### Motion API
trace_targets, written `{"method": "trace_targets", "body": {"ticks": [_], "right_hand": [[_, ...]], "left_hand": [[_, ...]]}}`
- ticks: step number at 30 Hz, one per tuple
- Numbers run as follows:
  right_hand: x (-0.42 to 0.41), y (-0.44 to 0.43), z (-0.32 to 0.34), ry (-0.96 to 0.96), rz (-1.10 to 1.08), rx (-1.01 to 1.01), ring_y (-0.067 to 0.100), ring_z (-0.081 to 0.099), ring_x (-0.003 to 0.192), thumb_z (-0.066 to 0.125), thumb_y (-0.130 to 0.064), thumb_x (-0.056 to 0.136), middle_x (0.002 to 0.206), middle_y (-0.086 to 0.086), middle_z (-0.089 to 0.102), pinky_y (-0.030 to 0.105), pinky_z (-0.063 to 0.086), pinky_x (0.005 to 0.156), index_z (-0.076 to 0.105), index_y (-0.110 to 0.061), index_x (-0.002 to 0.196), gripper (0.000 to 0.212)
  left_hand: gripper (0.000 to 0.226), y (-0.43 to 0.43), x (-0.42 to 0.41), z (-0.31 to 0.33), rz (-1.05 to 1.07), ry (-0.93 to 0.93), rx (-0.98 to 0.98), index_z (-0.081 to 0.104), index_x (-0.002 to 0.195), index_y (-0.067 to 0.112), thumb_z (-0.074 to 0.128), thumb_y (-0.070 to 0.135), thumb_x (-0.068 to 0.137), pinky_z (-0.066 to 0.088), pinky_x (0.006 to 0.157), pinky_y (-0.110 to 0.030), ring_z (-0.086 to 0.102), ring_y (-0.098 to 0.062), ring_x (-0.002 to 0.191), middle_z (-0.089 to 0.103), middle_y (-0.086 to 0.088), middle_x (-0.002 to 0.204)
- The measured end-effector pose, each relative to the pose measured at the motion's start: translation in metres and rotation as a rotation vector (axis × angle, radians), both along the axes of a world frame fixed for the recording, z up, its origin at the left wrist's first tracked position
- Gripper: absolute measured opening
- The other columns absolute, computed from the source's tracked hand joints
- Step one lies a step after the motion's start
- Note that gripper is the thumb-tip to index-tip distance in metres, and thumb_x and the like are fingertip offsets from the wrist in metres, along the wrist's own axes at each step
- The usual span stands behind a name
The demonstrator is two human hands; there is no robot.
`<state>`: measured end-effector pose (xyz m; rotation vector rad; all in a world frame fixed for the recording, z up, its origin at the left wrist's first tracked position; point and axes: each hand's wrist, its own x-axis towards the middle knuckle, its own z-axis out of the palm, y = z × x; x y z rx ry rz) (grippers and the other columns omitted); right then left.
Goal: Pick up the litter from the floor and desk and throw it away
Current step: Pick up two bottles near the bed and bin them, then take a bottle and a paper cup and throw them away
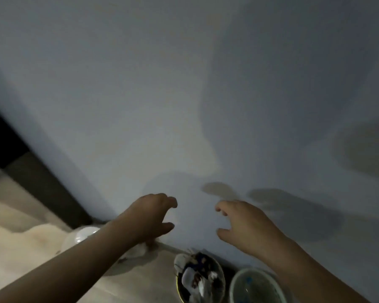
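Two bare hands reach out in front of a plain pale grey wall (184,84). The left hand (149,215) and the right hand (243,224) each have loosely curled, spread fingers and hold nothing.

Near and between them, on the beige floor (20,248), stands a dark round bin (176,281) filled with crumpled white and dark scraps of litter (195,278). A translucent round container (232,283) stands just beside it on the right.

Under the left wrist, where wall meets floor, lies a small pale crumpled scrap (140,249). It is too blurred to identify, though it is probably litter not yet picked up. To its left sits a glossy white rounded object (83,234).

Such a scrap is likely light, soft and easily crushed. A fingertip pinch on a raised fold should lift it, and it would need holding firmly so it does not flutter away.
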<state>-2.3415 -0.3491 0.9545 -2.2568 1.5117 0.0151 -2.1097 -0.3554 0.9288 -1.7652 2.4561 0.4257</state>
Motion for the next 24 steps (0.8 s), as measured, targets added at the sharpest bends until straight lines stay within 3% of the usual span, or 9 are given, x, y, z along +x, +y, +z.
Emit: {"method": "trace_targets", "body": {"ticks": [8, 12, 16, 19, 24], "right_hand": [[0.212, 0.022, 0.045, -0.072, 0.343, -0.150, 0.010, 0.053, 0.110, 0.058, -0.039, 0.088, 0.126, -0.009, 0.053, 0.023, 0.043, 0.088, 0.046, -0.028, 0.134, 0.049], [0.317, 0.052, 0.053, -0.102, 0.468, -0.175, 0.009, 0.053, 0.113, 0.059, -0.039, 0.088, 0.129, -0.011, 0.053, 0.022, 0.044, 0.091, 0.047, -0.031, 0.133, 0.048], [0.417, 0.081, 0.052, -0.113, 0.583, -0.169, 0.008, 0.053, 0.112, 0.061, -0.040, 0.087, 0.130, -0.011, 0.053, 0.020, 0.042, 0.089, 0.047, -0.032, 0.134, 0.049], [0.487, 0.099, 0.054, -0.098, 0.658, -0.183, 0.010, 0.055, 0.108, 0.061, -0.038, 0.087, 0.124, -0.007, 0.056, 0.024, 0.046, 0.089, 0.050, -0.029, 0.130, 0.045], [0.594, 0.123, 0.059, -0.070, 0.794, -0.200, 0.015, 0.056, 0.105, 0.061, -0.038, 0.084, 0.117, -0.004, 0.058, 0.034, 0.048, 0.088, 0.053, -0.025, 0.124, 0.042]], "left_hand": [[0.047, 0.107, 0.189, 0.052, 0.382, 0.077, -0.164, 0.049, 0.131, 0.034, 0.061, 0.043, 0.087, 0.045, 0.090, -0.020, 0.057, -0.006, 0.107, 0.055, 0.013, 0.126], [0.043, 0.167, 0.278, 0.059, 0.525, 0.095, -0.183, 0.050, 0.128, 0.035, 0.062, 0.043, 0.087, 0.037, 0.069, -0.004, 0.056, -0.003, 0.087, 0.055, 0.015, 0.122], [0.044, 0.219, 0.364, 0.054, 0.673, 0.082, -0.198, 0.048, 0.130, 0.034, 0.060, 0.042, 0.088, 0.043, 0.085, -0.015, 0.056, -0.006, 0.109, 0.055, 0.013, 0.125], [0.045, 0.255, 0.418, 0.052, 0.772, 0.080, -0.204, 0.046, 0.132, 0.034, 0.058, 0.043, 0.090, 0.037, 0.082, -0.011, 0.053, -0.004, 0.112, 0.053, 0.014, 0.128], [0.045, 0.305, 0.497, 0.051, 0.937, 0.078, -0.222, 0.047, 0.131, 0.033, 0.057, 0.045, 0.089, 0.040, 0.086, -0.017, 0.054, -0.005, 0.112, 0.054, 0.014, 0.127]]}}
